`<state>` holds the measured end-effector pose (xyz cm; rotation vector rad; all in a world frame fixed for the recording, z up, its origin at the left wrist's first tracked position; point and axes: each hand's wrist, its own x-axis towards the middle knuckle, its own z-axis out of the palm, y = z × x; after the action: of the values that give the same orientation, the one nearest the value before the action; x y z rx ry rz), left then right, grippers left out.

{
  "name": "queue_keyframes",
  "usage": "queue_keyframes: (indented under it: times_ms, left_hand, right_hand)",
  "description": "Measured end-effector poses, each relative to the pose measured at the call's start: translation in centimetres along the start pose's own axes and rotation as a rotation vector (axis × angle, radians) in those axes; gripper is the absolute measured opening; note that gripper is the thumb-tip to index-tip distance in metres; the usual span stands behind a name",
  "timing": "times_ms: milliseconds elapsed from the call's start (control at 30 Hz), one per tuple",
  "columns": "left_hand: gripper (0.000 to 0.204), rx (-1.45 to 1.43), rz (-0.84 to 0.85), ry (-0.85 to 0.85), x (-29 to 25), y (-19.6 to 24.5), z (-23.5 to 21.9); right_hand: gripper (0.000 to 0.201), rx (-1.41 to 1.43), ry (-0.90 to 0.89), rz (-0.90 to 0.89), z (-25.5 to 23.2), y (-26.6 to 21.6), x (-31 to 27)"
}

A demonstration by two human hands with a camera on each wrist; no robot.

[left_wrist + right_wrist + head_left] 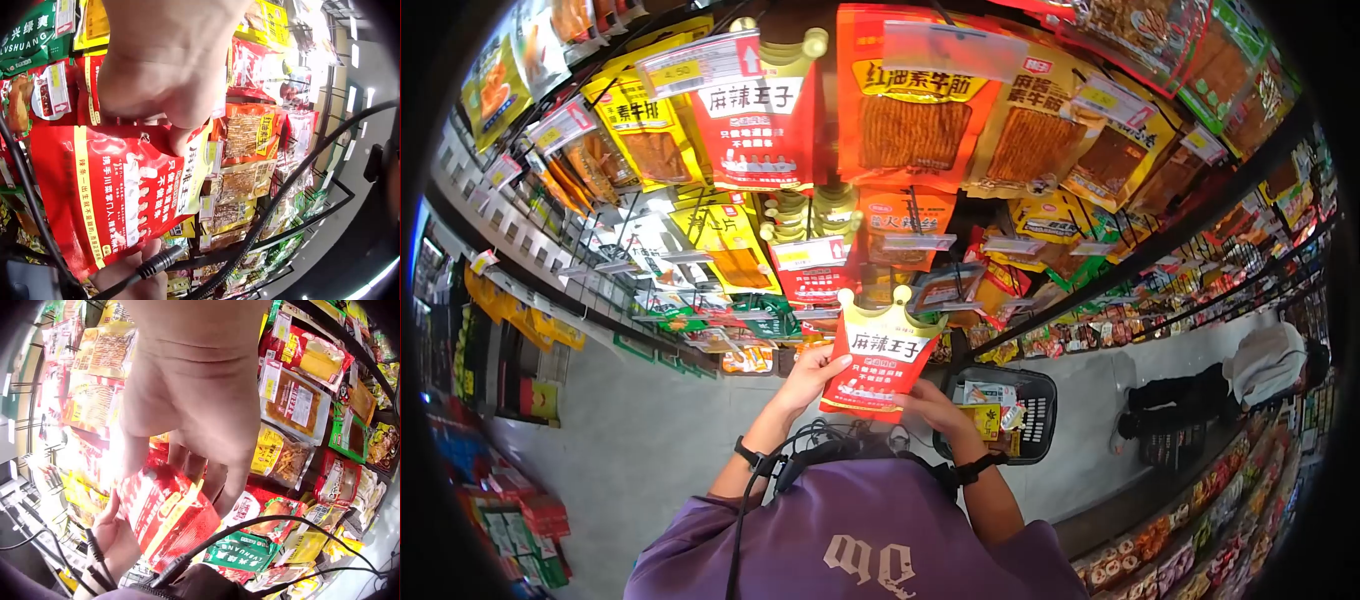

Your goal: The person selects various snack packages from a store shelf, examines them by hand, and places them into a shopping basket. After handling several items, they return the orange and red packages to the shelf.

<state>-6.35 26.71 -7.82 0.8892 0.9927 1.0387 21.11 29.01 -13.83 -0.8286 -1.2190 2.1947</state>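
Observation:
A red snack bag [878,368] with a pale crown-shaped top is held upright in front of the person's chest, its printed front toward the head camera. The left hand [803,378] grips its left edge, thumb lying on the front and the other fingers mostly hidden behind. At the lower right corner, the right hand [937,409] pinches the bag. In the left wrist view, the left hand [169,81] is over the bag [119,187]. The right wrist view has the right hand [194,412] with its thumb on one side of the bag [165,509] and fingers on the other.
Hanging snack packs fill the rack ahead, including a matching red bag [755,125] and a large orange pack [910,110]. A dark shopping basket [1040,415] with several packs stands on the floor at right. Farther right is another person [1180,398]. Cables run near both wrists.

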Motion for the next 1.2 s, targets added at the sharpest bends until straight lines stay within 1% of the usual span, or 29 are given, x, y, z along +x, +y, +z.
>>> queue_keyframes:
  times_ms: [133, 233, 267, 300, 333, 367, 400, 467, 533, 567, 633, 667, 700, 733, 767, 800, 867, 900, 1000, 1100, 1200]
  left_hand:
    - [0.031, 0.027, 0.003, -0.024, 0.3, -0.5, 0.6]
    - [0.033, 0.071, -0.019, -0.045, 0.3, -1.2, 0.5]
    - [0.035, 0.056, -0.054, -0.054, 0.2, -1.2, 0.6]
    - [0.037, 0.039, -0.09, -0.067, 0.2, -1.0, 0.8]
    - [0.04, 0.022, -0.131, -0.088, 0.2, -0.8, 1.1]
    - [0.048, 0.082, -0.156, -0.105, 0.3, -0.5, 1.1]
    - [0.054, 0.084, -0.117, -0.096, 0.6, -1.4, 1.0]
    - [0.055, 0.173, -0.07, -0.079, 0.5, -0.5, 1.2]
    - [0.051, 0.219, -0.109, -0.081, 0.1, 0.2, 1.0]
    - [0.05, 0.197, -0.142, -0.057, 0.0, -0.1, 0.8]
    - [0.049, 0.206, -0.173, -0.063, 0.1, -0.7, 0.1]
    - [0.048, 0.212, -0.188, -0.062, 0.1, -1.0, 0.1]
    - [0.045, 0.216, -0.187, -0.046, 0.1, -1.2, 0.3]
    - [0.044, 0.23, -0.19, -0.043, 0.0, -1.2, 0.5]
    - [0.043, 0.248, -0.192, -0.044, 0.1, -1.2, 0.9]
    - [0.041, 0.265, -0.19, -0.046, 0.4, -1.1, 1.2]
    - [0.041, 0.251, -0.189, -0.033, 0.8, -1.2, 1.7]
    - [0.04, 0.241, -0.189, -0.024, 0.9, -1.3, 1.9]
    - [0.041, 0.242, -0.19, -0.03, 1.2, -1.4, 2.6]
    - [0.04, 0.264, -0.197, -0.042, 1.3, -1.0, 3.0]
    - [0.04, 0.243, -0.193, -0.028, 1.4, -1.0, 2.9]
  right_hand:
    - [0.043, 0.021, 0.025, 0.001, 0.8, -0.4, -0.8]
    - [0.039, 0.006, 0.042, -0.006, 0.6, -0.1, -1.3]
    - [0.038, -0.002, 0.053, -0.012, 0.4, 0.3, -1.5]
    - [0.036, 0.019, 0.088, 0.023, -0.2, 0.8, -1.4]
    - [0.034, 0.042, 0.131, 0.057, -0.9, 1.4, -1.4]
    - [0.032, 0.07, 0.181, 0.093, -1.7, 2.1, -1.7]
    - [0.031, 0.153, 0.283, 0.092, -2.6, 2.5, -2.3]
    - [0.027, 0.327, 0.478, 0.083, -4.4, 3.0, -3.1]
    - [0.026, 0.544, 0.643, -0.081, -6.9, 3.3, -3.7]
    - [0.026, 0.643, 0.725, -0.167, -8.2, 3.6, -4.5]
    - [0.028, 0.873, 0.832, -0.302, -11.6, 6.2, -6.3]
    - [0.029, 0.988, 0.88, -0.371, -13.7, 8.3, -6.9]
    - [0.032, 0.988, 0.934, -0.272, -16.4, 12.2, -7.5]
    - [0.034, 0.99, 0.985, -0.171, -18.9, 17.3, -8.2]
    - [0.037, 0.994, 1.034, -0.071, -19.9, 20.2, -8.6]
    - [0.039, 0.953, 0.974, -0.023, -18.6, 19.5, -8.9]
    - [0.042, 0.86, 0.852, 0.076, -14.4, 16.6, -9.4]
    - [0.042, 0.851, 0.835, 0.097, -13.8, 16.8, -9.0]
    - [0.044, 0.814, 0.775, 0.157, -12.8, 17.3, -7.6]
    - [0.043, 0.787, 0.702, 0.186, -13.0, 16.8, -6.9]
    - [0.043, 0.736, 0.689, 0.169, -13.7, 15.7, -6.7]
